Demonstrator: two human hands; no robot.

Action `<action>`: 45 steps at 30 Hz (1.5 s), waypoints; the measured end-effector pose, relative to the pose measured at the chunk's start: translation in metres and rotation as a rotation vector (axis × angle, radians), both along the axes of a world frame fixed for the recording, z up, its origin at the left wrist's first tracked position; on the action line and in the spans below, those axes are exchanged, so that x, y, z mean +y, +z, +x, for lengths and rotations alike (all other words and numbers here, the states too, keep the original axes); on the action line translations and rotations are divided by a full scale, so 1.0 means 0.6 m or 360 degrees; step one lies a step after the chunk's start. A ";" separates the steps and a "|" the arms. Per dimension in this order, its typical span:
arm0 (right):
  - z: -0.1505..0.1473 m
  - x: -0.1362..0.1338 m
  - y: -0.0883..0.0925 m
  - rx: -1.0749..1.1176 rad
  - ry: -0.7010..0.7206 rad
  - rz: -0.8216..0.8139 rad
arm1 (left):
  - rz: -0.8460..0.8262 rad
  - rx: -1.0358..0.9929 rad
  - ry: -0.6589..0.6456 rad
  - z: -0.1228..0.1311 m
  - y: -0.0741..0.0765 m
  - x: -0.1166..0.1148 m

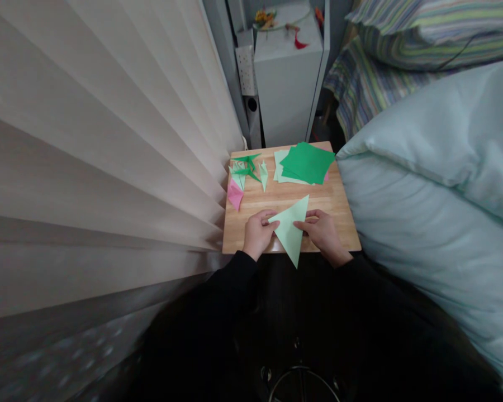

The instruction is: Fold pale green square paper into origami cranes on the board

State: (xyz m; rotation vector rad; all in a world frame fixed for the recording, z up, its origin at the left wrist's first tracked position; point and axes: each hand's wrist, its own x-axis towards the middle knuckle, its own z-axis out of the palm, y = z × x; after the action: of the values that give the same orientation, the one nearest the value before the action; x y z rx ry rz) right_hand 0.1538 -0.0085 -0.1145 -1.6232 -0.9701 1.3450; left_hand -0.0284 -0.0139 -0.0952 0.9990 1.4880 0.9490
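A light green sheet of origami paper [292, 231], folded into a triangle, is held above the front part of a small wooden table [255, 202]. My left hand [260, 231] pinches its left corner between thumb and fingers. On the opposite side my right hand [322, 230] grips the long edge, thumb on top and fingers behind. One point of the triangle reaches up and away, another hangs past the table's front edge. The fingers behind the paper are partly hidden.
Several folded green paper pieces [247, 167] and a pink folded piece [235, 195] lie at the back left. A stack of green sheets [308, 163] rests at the back right. A pleated curtain [151, 139] borders the left, bedding [423, 184] the right, a cabinet [288, 89] the far side.
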 end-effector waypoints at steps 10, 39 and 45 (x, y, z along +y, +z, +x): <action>-0.037 -0.055 0.023 -0.1704 0.0915 0.0700 | 0.0168 0.0749 -0.0073 0.012 -0.034 0.015; 0.048 0.025 0.000 -0.1580 0.1296 0.0580 | 0.0853 0.1818 -0.1028 0.029 -0.031 -0.006; 0.052 0.016 0.002 -0.1616 0.1346 0.0495 | 0.0816 0.1777 -0.1030 0.032 -0.031 -0.009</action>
State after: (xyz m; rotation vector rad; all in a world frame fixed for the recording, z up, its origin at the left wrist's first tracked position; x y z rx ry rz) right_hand 0.1848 0.0010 -0.1133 -1.6849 -2.5304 0.6641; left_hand -0.0095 -0.0194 -0.1140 2.4648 1.5680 0.2349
